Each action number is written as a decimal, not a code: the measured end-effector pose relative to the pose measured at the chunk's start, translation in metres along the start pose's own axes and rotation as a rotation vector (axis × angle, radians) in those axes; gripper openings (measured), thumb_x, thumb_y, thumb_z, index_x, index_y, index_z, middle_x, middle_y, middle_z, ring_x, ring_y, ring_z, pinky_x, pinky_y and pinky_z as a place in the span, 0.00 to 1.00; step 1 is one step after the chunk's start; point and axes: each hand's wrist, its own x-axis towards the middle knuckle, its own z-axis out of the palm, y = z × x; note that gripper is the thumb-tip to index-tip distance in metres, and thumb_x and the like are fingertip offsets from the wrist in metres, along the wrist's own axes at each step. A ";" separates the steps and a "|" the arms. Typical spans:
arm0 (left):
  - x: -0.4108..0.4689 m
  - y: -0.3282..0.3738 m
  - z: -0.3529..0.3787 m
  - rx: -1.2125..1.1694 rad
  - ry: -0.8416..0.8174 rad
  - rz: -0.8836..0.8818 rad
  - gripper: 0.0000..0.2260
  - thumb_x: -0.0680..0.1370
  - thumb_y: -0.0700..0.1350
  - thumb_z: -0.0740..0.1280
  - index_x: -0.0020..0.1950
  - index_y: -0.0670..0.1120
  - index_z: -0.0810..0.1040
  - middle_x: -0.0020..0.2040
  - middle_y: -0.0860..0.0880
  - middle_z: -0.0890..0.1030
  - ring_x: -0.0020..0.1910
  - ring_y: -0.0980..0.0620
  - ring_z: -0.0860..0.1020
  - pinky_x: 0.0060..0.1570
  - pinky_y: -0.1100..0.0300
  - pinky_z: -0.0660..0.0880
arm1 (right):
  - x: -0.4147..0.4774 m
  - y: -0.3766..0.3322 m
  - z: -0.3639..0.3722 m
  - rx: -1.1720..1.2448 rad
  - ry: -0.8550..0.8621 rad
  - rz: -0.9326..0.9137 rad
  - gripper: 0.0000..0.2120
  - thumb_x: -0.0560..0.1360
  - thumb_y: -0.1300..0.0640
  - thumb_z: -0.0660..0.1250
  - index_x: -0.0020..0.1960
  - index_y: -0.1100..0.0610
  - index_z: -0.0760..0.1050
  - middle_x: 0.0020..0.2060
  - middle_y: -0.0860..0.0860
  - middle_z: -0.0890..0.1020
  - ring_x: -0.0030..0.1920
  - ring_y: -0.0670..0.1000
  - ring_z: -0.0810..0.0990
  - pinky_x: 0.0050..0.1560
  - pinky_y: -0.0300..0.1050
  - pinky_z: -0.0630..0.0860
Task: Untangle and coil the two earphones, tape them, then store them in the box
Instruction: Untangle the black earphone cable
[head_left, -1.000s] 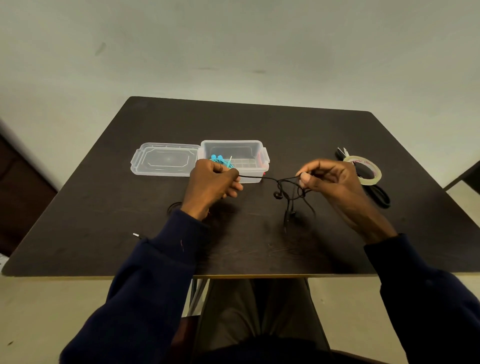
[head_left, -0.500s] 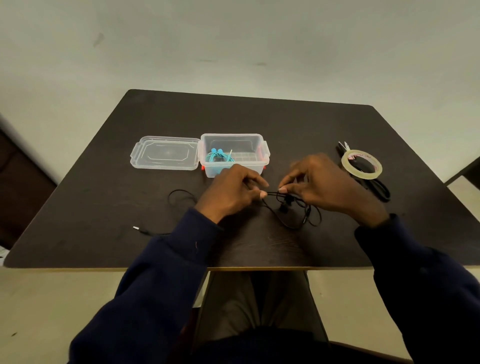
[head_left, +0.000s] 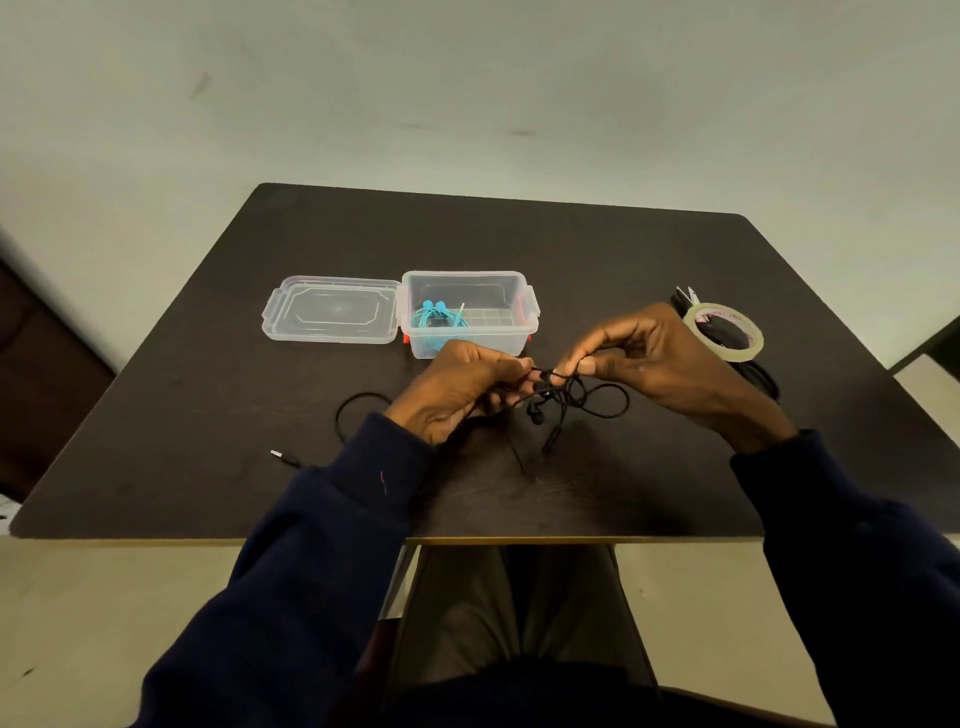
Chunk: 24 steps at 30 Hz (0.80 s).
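Since 0.5 s ago the left hand (head_left: 462, 387) and right hand (head_left: 660, 364) have risen off the table (head_left: 519, 239). Fingertips nearly meeting, each pinches the knot of the black earphone (head_left: 582, 395), buds dangling, plug (head_left: 283, 457) trailing at 8 o'clock. Judged: untangling unfinished, while the blue earphone (head_left: 436, 317) is already in the box (head_left: 470, 280) at 11 o'clock. Dark tabletop, lid (head_left: 332, 309) at 10, tape roll (head_left: 730, 353) at 2; pale greenish surround.

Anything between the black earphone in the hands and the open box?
Nothing visible. The left hand and right hand hold the black earphone just in front of the box; its lid lies beside it on the left. The blue earphone fills only the box's left end.
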 end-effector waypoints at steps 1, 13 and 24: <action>0.000 0.001 0.001 -0.002 0.029 0.013 0.07 0.80 0.40 0.69 0.47 0.37 0.84 0.41 0.43 0.85 0.34 0.53 0.80 0.31 0.68 0.72 | 0.000 0.000 0.001 0.003 -0.015 -0.009 0.05 0.76 0.68 0.70 0.50 0.65 0.84 0.47 0.55 0.87 0.51 0.53 0.86 0.55 0.42 0.80; -0.008 0.009 0.006 -0.242 0.086 0.171 0.09 0.81 0.41 0.67 0.48 0.36 0.81 0.46 0.38 0.86 0.44 0.43 0.87 0.44 0.58 0.84 | -0.009 0.003 -0.012 0.003 0.006 0.033 0.06 0.75 0.61 0.70 0.49 0.62 0.83 0.46 0.56 0.87 0.52 0.52 0.86 0.55 0.40 0.79; -0.006 0.010 0.008 -0.363 0.075 0.135 0.07 0.80 0.40 0.68 0.54 0.36 0.79 0.48 0.38 0.86 0.48 0.42 0.86 0.50 0.53 0.84 | 0.005 0.002 0.012 -0.221 0.179 0.089 0.16 0.72 0.44 0.73 0.41 0.58 0.81 0.26 0.54 0.77 0.25 0.50 0.69 0.30 0.40 0.67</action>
